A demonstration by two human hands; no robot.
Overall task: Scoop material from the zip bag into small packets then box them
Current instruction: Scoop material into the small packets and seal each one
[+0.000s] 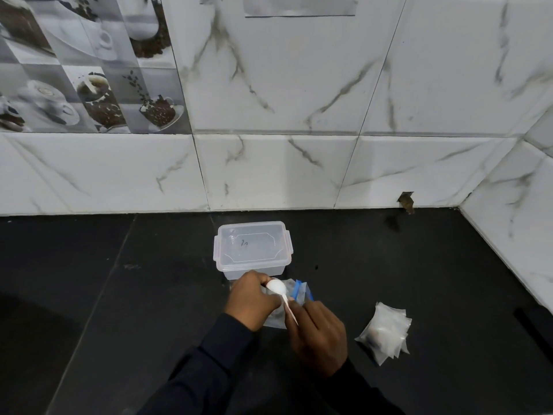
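We're looking down at a dark counter (125, 295) set against a wall of white marbled tiles (299, 85), with coffee-cup picture tiles (89, 70) up at the left. Front and centre, our left hand (253, 302) is curled around the near side of a clear zip bag (294, 290) with a blue strip at its mouth, fingers closed on the plastic and holding it up off the counter. Our right hand (318, 336) sits just beside it, fingers pinched on the handle of a white plastic spoon (279, 290). The spoon's bowl is up at the bag's mouth, right against the left hand's fingertips, and it looks heaped with something white, though we cannot tell for sure. Both arms wear dark sleeves (215, 363).

Just behind the bag stands a clear plastic box (253, 250), its lid on, side clips showing at both ends, with a small scribble on top. Off to the right, well apart from the hands, a loose pile of small clear packets (386, 333) lies flat on the counter, fanned out, with something white showing in the pile. A chipped spot (406, 202) marks the bottom of the wall at the right.
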